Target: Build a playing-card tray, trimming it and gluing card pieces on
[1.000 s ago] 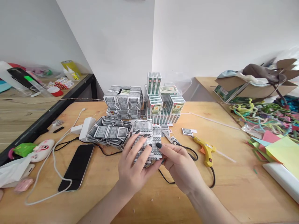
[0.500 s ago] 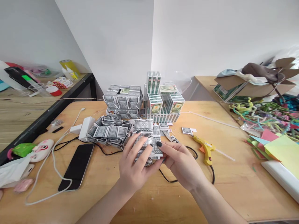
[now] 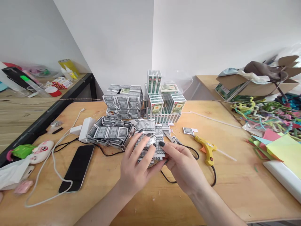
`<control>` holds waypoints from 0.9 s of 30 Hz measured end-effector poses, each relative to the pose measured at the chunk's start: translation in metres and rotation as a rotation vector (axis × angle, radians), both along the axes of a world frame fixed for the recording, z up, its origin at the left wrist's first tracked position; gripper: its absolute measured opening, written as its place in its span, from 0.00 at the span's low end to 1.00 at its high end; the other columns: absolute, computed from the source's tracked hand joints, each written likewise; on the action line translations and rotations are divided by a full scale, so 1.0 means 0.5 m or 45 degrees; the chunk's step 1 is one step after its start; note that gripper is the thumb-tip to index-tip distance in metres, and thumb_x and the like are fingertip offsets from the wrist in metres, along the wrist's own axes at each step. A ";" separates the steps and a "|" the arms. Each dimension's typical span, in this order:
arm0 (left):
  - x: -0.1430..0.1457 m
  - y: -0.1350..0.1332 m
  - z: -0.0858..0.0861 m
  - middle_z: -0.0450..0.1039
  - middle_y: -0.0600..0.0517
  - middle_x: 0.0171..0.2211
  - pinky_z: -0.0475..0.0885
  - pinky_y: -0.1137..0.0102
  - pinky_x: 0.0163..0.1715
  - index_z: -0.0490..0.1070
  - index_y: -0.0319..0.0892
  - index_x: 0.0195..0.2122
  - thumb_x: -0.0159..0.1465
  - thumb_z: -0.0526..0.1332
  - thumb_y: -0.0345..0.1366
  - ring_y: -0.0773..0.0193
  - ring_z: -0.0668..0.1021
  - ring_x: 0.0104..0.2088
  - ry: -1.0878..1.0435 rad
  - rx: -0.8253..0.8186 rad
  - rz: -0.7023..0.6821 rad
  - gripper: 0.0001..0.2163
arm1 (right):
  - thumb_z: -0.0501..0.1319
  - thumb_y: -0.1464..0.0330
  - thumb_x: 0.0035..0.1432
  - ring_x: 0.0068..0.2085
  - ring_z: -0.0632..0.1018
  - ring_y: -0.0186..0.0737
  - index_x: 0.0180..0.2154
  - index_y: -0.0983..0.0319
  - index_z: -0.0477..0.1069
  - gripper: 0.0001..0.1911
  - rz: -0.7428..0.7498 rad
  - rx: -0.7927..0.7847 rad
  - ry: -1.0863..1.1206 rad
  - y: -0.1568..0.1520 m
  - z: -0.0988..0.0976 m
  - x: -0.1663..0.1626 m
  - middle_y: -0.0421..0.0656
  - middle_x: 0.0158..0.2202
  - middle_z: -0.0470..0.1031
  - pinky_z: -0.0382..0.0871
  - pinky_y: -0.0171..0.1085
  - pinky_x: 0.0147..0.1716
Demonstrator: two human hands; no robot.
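Between my hands is a block built of folded playing cards [image 3: 145, 126] with grey patterned backs. My left hand [image 3: 137, 157] lies over its top and near side, fingers curved onto the cards. At its right side my right hand [image 3: 182, 163] pinches a card [image 3: 160, 141] between thumb and fingers; the fingertips beneath are hidden. Just left sits an open box shape of folded cards [image 3: 110, 133]. Behind it stands a larger card block [image 3: 123, 100]. Scissors [image 3: 172, 138] lie partly hidden beyond my right hand.
A yellow hot glue gun [image 3: 205, 149] lies on the right, its black cord running toward me. Stacked card boxes [image 3: 164, 103] stand at the back. A phone [image 3: 77, 168] and white cable [image 3: 33, 191] lie left. Coloured paper [image 3: 282, 147] and pipe cleaners [image 3: 270, 116] fill the right edge.
Both hands and the card block have shifted very slightly to the right in view. The grip on the cards looks the same.
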State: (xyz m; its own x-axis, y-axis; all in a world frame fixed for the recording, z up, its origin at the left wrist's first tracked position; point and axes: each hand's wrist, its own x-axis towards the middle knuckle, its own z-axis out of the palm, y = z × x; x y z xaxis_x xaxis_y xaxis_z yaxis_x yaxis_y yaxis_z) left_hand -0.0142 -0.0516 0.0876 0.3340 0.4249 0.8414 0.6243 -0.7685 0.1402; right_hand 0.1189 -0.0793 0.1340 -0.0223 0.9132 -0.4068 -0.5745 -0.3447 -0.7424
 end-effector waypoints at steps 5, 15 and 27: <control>-0.002 -0.002 0.001 0.70 0.43 0.45 0.72 0.54 0.46 0.67 0.41 0.41 0.51 0.67 0.37 0.47 0.70 0.52 0.014 -0.005 0.003 0.18 | 0.65 0.62 0.46 0.23 0.58 0.30 0.19 0.63 0.67 0.13 -0.033 0.021 -0.068 -0.002 -0.003 -0.007 0.37 0.19 0.62 0.50 0.32 0.23; 0.003 -0.003 0.010 0.71 0.42 0.42 0.73 0.53 0.44 0.67 0.39 0.39 0.49 0.68 0.35 0.46 0.71 0.50 -0.017 0.029 0.013 0.17 | 0.63 0.63 0.49 0.22 0.56 0.30 0.16 0.62 0.62 0.16 -0.001 0.068 -0.108 -0.005 -0.014 -0.007 0.34 0.16 0.53 0.52 0.35 0.26; 0.027 -0.012 0.000 0.69 0.40 0.44 0.70 0.52 0.47 0.65 0.39 0.42 0.51 0.66 0.39 0.44 0.68 0.53 0.004 0.014 0.052 0.19 | 0.63 0.57 0.48 0.25 0.64 0.32 0.29 0.62 0.68 0.15 -0.151 0.064 -0.269 0.018 -0.029 -0.027 0.37 0.23 0.65 0.59 0.33 0.27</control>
State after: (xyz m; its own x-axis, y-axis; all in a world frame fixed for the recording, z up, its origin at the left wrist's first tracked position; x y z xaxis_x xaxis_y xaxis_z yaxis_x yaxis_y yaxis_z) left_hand -0.0008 -0.0577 0.0875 0.3188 0.4289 0.8452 0.6557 -0.7437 0.1300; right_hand 0.1053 -0.0702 0.1197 0.1673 0.9236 -0.3450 -0.4387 -0.2436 -0.8650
